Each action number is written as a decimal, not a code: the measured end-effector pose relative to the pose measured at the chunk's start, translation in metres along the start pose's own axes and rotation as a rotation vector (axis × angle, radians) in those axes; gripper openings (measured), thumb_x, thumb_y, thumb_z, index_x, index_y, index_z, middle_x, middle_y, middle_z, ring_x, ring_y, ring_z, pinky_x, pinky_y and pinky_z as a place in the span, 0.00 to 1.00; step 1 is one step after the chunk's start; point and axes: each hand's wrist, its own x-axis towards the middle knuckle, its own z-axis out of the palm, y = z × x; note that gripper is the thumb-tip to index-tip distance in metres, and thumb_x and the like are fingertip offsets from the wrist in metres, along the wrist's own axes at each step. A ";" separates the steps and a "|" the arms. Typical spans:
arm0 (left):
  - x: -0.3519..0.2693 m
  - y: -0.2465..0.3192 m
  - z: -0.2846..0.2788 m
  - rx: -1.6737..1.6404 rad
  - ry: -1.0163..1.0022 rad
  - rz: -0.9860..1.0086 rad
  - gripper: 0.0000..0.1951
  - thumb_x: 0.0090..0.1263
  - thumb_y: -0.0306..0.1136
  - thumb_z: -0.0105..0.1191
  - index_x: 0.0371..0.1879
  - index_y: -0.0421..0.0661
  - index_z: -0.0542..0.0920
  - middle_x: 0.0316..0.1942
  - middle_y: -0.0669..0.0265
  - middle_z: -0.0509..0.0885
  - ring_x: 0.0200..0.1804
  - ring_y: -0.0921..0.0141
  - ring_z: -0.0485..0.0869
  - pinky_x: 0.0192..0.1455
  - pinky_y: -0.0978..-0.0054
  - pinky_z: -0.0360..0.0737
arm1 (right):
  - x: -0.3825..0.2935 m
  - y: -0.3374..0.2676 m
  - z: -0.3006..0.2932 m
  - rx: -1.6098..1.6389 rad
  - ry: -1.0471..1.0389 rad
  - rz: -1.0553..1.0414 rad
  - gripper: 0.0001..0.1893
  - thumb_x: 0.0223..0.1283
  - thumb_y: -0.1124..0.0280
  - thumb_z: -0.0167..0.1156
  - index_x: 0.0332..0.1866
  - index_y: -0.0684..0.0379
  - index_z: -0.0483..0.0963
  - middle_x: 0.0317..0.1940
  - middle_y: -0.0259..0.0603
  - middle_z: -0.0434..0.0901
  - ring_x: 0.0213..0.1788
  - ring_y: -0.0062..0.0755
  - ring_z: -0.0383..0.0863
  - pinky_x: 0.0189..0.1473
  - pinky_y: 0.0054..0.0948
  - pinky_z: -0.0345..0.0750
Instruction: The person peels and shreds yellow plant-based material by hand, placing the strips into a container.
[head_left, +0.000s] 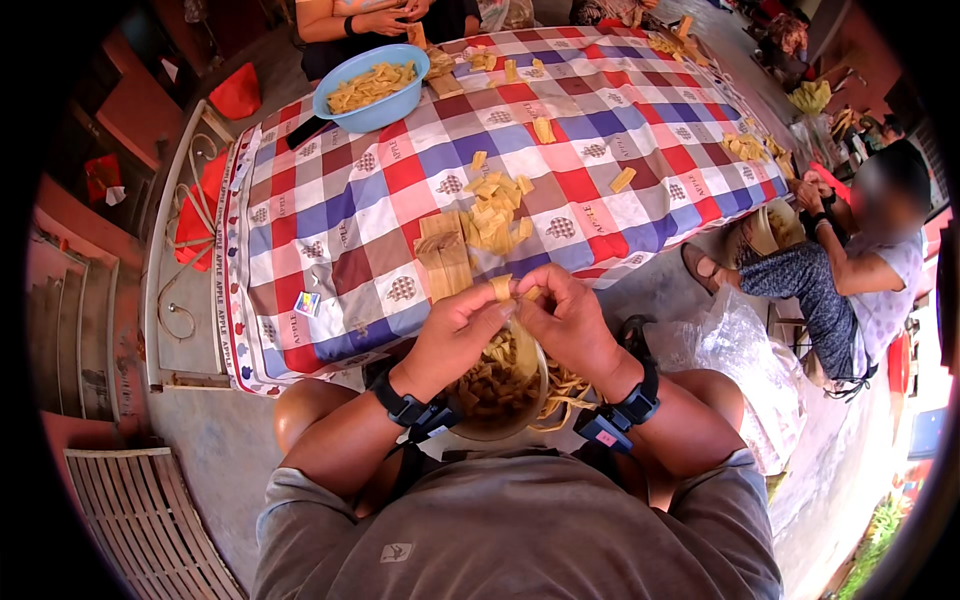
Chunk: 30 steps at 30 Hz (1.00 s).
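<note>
My left hand (463, 330) and my right hand (571, 322) meet over a round bucket, just off the table's near edge. Between the fingertips of both hands is a folded strip of pale yellow dried leaf (501, 288), its loose end hanging toward the bucket. The bucket (491, 430) holds many yellow-brown leaf pieces. Just beyond my left hand, a wooden block (442, 255) lies on the checked tablecloth (360, 292). Beside the block is a heap of folded leaf pieces (496, 210). Longer strips (562, 394) hang to the right of the bucket.
A blue plastic basin (382, 112) with folded pieces stands at the far left of the table, a black object (306, 133) beside it. A small box (307, 304) lies near the left edge. People work across the table and at right (877, 262). A clear plastic bag (742, 367) lies on the floor.
</note>
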 end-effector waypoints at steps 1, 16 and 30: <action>0.000 -0.001 -0.001 -0.002 -0.001 -0.018 0.14 0.78 0.28 0.51 0.58 0.38 0.80 0.48 0.70 0.85 0.51 0.81 0.79 0.53 0.80 0.76 | -0.001 0.002 0.001 0.026 -0.002 -0.008 0.10 0.64 0.80 0.61 0.49 0.62 0.73 0.32 0.32 0.75 0.34 0.15 0.73 0.37 0.20 0.73; 0.005 0.000 -0.001 -0.082 -0.138 -0.149 0.11 0.82 0.31 0.45 0.55 0.39 0.76 0.45 0.68 0.84 0.47 0.76 0.85 0.53 0.78 0.78 | 0.002 0.000 -0.013 -0.056 -0.054 0.043 0.17 0.65 0.81 0.61 0.57 0.65 0.69 0.41 0.41 0.81 0.39 0.22 0.82 0.42 0.26 0.81; 0.002 0.017 -0.013 -0.223 -0.434 -0.432 0.13 0.85 0.35 0.41 0.61 0.44 0.68 0.34 0.63 0.82 0.34 0.73 0.84 0.40 0.77 0.82 | 0.016 0.012 -0.029 0.369 -0.401 0.109 0.29 0.61 0.84 0.62 0.67 0.58 0.66 0.42 0.30 0.74 0.45 0.17 0.73 0.50 0.21 0.73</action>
